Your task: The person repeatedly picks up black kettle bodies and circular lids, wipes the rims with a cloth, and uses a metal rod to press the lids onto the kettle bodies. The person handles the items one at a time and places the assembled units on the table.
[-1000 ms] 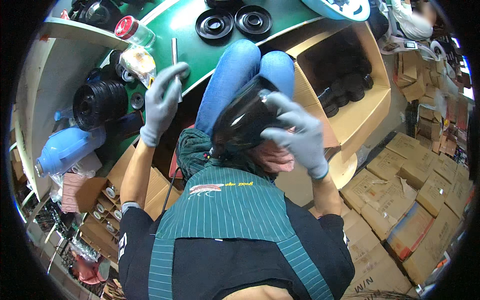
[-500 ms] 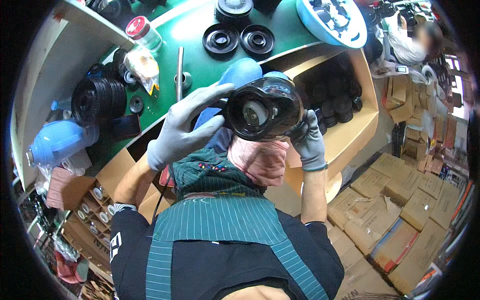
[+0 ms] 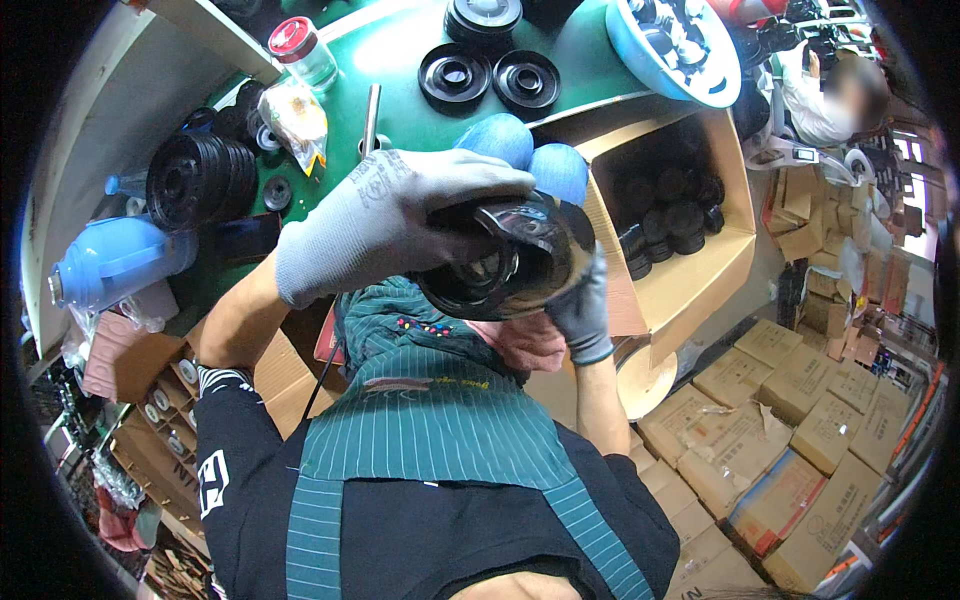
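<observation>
A glossy black jug [image 3: 545, 255] with a spout-like lip is held in front of me above my lap, tilted, its round opening partly in view. My left hand [image 3: 395, 215], in a grey glove, reaches over its left side with the fingers curled round the upper edge. On the lower right side my gloved right hand [image 3: 583, 315] grips the jug, its fingers partly hidden behind it. Below the jug, a pink cloth [image 3: 530, 345] lies on my lap against the green striped apron [image 3: 430, 430].
On the green table [image 3: 385, 60] are black round lids [image 3: 455, 78], a red-capped jar [image 3: 305, 55], an upright metal tube [image 3: 371, 115] and a blue basin [image 3: 612, 50]. An open carton [image 3: 700, 285] holds black round parts. A blue jug [image 3: 125, 270] lies left. Another person [image 3: 815, 100] sits far right.
My left hand has moved right and over the jug, closing round its upper edge. The jug has turned and tilted, and my right hand has shifted slightly left and down with it.
</observation>
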A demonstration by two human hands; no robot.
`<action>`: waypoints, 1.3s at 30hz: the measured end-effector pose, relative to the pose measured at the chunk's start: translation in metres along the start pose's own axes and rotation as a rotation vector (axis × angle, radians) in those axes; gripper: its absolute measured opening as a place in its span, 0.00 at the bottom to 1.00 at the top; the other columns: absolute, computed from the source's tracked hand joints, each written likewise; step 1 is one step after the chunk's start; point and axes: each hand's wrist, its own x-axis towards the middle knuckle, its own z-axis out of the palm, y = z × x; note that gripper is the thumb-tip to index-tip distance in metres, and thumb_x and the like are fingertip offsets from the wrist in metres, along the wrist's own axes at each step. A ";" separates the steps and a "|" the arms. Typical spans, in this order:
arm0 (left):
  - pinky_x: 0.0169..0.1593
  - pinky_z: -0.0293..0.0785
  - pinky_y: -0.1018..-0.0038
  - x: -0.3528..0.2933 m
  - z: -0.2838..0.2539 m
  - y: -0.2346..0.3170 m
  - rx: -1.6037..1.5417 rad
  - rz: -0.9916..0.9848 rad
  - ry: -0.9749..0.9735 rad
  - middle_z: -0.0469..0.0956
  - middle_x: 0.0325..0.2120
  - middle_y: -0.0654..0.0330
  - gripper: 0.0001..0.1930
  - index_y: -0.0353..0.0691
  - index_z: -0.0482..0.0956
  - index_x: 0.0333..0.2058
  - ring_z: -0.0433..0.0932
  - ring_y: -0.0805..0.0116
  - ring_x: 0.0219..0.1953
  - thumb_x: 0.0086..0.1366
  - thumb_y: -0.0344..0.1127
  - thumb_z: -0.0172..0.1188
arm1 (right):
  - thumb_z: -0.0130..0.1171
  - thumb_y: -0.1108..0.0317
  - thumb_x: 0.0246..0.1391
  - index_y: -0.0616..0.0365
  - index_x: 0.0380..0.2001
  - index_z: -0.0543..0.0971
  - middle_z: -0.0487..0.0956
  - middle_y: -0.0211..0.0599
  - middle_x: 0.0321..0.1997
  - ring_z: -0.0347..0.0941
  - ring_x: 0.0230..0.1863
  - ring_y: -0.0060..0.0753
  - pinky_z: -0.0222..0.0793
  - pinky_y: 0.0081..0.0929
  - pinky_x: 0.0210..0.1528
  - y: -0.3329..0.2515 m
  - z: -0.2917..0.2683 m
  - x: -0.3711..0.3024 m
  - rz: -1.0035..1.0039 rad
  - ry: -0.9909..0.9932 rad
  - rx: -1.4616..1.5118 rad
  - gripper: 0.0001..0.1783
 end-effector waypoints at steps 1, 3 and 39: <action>0.64 0.81 0.61 0.000 -0.001 0.001 -0.044 -0.049 -0.020 0.84 0.58 0.52 0.32 0.45 0.80 0.65 0.85 0.55 0.58 0.61 0.27 0.73 | 0.45 0.57 0.79 0.60 0.69 0.73 0.85 0.43 0.61 0.82 0.59 0.38 0.76 0.40 0.69 0.011 -0.001 -0.006 0.044 0.086 0.009 0.25; 0.64 0.81 0.61 -0.002 -0.001 0.001 -0.073 -0.102 -0.054 0.85 0.56 0.51 0.33 0.43 0.80 0.65 0.85 0.56 0.56 0.60 0.29 0.75 | 0.50 0.56 0.75 0.58 0.72 0.70 0.79 0.41 0.67 0.75 0.66 0.37 0.71 0.38 0.71 0.031 -0.052 -0.015 0.049 -0.039 -0.733 0.28; 0.62 0.80 0.66 -0.064 0.002 -0.171 -0.718 -0.585 0.300 0.86 0.54 0.52 0.20 0.32 0.80 0.62 0.85 0.63 0.53 0.78 0.37 0.56 | 0.72 0.73 0.59 0.68 0.47 0.88 0.91 0.37 0.41 0.82 0.40 0.18 0.81 0.25 0.49 -0.025 0.123 0.034 -0.534 0.010 -1.453 0.14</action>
